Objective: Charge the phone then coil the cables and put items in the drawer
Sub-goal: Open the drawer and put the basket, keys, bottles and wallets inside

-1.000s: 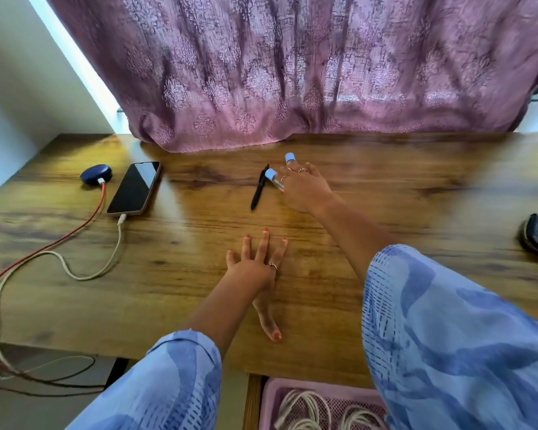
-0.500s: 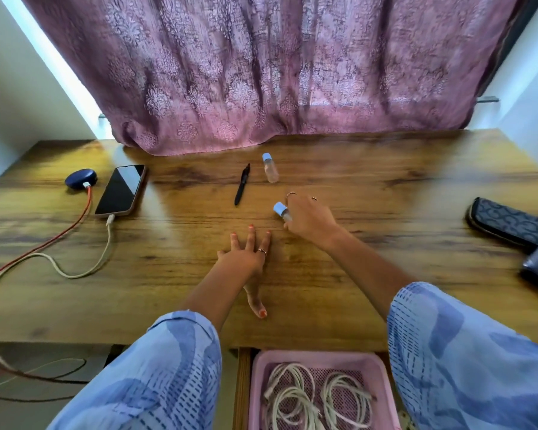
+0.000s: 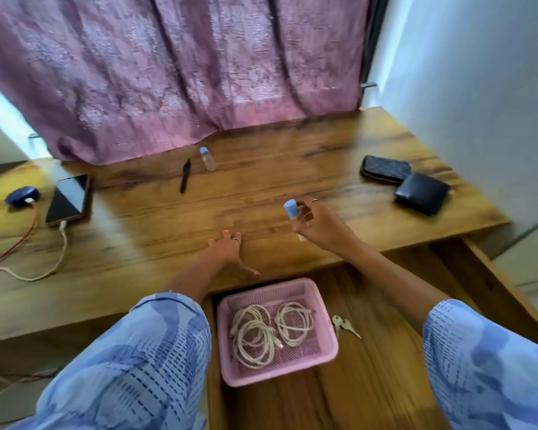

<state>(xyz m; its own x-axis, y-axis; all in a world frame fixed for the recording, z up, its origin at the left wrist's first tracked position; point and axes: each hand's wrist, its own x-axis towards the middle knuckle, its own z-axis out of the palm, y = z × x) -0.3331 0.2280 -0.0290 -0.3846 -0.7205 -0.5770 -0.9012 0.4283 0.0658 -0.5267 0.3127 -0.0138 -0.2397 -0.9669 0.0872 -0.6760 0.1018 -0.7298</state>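
Note:
My right hand [image 3: 319, 226] holds a small clear bottle with a blue cap [image 3: 291, 209] above the desk's front edge. My left hand [image 3: 227, 249] lies flat on the wooden desk [image 3: 168, 231], fingers spread. Below the desk, the open drawer [image 3: 385, 352] holds a pink basket [image 3: 326, 352] with coiled white cables [image 3: 271, 330] and two keys [image 3: 343, 325] beside it. The phone [image 3: 69, 198] lies at the left, plugged into a white cable [image 3: 55, 259]. A second blue-capped bottle [image 3: 207, 158] and a black pen [image 3: 185, 175] lie near the curtain.
A dark blue round device [image 3: 21, 196] with a red cable [image 3: 19, 240] sits left of the phone. Two dark wallets, a patterned wallet [image 3: 385, 169] and a plain black wallet [image 3: 422, 193], lie at the right of the desk. A pink curtain [image 3: 174, 72] hangs behind; a wall [image 3: 479, 88] stands right.
My right hand has picked up one blue-capped bottle and drawn it back from the far desk to the front edge. The view has tilted down, showing the open drawer.

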